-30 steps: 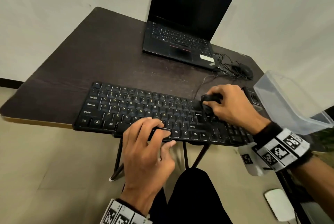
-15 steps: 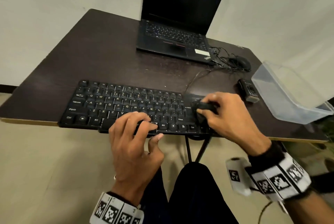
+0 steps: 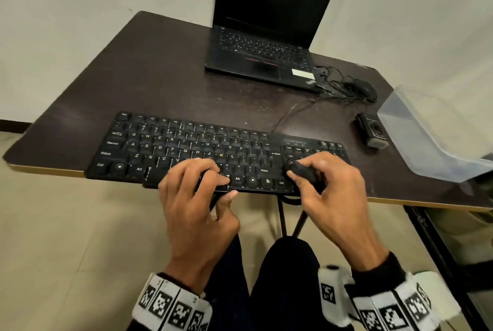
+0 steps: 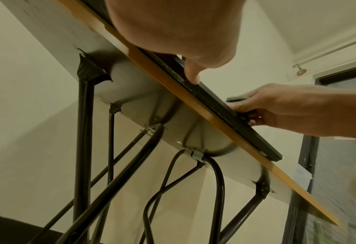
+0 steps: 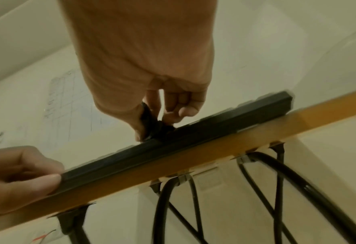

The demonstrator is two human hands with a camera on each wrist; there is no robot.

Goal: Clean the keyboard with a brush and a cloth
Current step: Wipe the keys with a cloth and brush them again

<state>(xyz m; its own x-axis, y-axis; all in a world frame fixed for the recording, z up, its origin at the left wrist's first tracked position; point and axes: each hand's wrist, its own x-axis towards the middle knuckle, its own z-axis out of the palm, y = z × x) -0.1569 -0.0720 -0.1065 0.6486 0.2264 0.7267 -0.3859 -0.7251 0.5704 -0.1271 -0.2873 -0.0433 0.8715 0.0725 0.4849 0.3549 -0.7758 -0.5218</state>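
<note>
A black keyboard lies along the front edge of the dark table. My left hand holds its front edge at the space bar, fingers curled over the keys and thumb against the front rim. My right hand pinches a small black brush between thumb and fingers. The brush's tip is down on the keys at the keyboard's right end, near the right Ctrl key. From below, the brush meets the keyboard's top. No cloth is in view.
An open black laptop stands at the back. To its right are a black mouse with tangled cable, a small black device and a clear plastic bin at the table's right edge. Black metal legs run beneath.
My right hand has drawn the brush from near the Enter key toward the front right of the keyboard. My left hand has kept its hold at the space bar.
</note>
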